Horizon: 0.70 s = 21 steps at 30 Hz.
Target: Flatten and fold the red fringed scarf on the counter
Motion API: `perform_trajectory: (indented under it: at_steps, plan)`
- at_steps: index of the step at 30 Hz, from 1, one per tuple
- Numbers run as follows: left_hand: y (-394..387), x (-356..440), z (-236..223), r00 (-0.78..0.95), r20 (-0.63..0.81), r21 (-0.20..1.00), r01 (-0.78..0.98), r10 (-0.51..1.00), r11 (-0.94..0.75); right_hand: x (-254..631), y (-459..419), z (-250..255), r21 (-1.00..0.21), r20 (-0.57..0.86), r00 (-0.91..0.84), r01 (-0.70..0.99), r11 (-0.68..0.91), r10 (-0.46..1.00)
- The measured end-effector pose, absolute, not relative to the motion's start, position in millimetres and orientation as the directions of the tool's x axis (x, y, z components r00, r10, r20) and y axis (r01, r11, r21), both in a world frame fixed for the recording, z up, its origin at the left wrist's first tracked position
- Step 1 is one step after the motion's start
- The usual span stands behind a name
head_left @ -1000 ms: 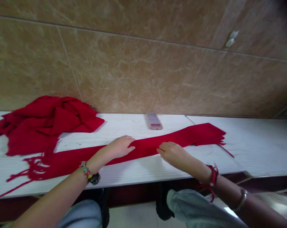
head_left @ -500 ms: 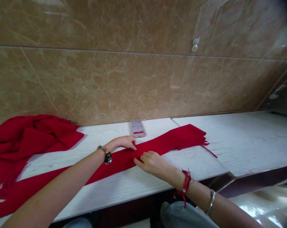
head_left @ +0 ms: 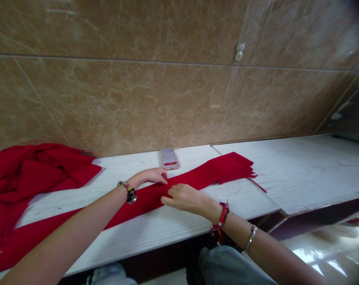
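Note:
A long red scarf (head_left: 207, 172) lies folded into a narrow strip along the white table (head_left: 134, 233), its fringed end to the right. At the strip's middle, my left hand (head_left: 154, 175) has its fingers bent down and closed on the far edge. Just right of it, my right hand (head_left: 182, 197) lies over the near side, fingers curled and thumb pointing left, pinching the cloth. The hands are close together but apart. My left forearm covers part of the strip.
Another red fringed cloth (head_left: 45, 166) is heaped at the left. A phone (head_left: 170, 159) with a lit screen lies beyond my left hand. Behind the table rises a brown marble-patterned wall (head_left: 137, 103). My knees are below the table's near edge.
The view has shifted slightly, so everything sits a little further left. Both hands stay at the middle of the scarf with nearly the same pose.

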<state>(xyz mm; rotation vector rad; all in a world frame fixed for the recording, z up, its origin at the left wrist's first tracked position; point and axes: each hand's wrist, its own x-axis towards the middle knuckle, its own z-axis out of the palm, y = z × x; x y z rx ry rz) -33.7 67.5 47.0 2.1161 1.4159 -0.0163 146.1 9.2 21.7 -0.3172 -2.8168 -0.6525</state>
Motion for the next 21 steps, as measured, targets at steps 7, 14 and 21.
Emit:
perform_trajectory:
  at_steps: [7, 14, 21]
  plan:
    - [66, -34, 49, 0.449, -0.306, 0.518, 0.818, 0.839, -0.249, 150, 14, 19, 0.435, 0.336, -0.934, 0.268, 0.86, 0.121]
    - [68, -35, 49, 0.446, -0.334, 0.635, 0.758, 0.831, -0.152, 149, 7, 13, 0.434, 0.372, -0.901, 0.38, 0.817, 0.222]
    - [76, -24, 42, 0.403, -0.319, 0.657, 0.746, 0.858, -0.107, 151, 3, 7, 0.378, 0.355, -0.864, 0.481, 0.791, 0.356]
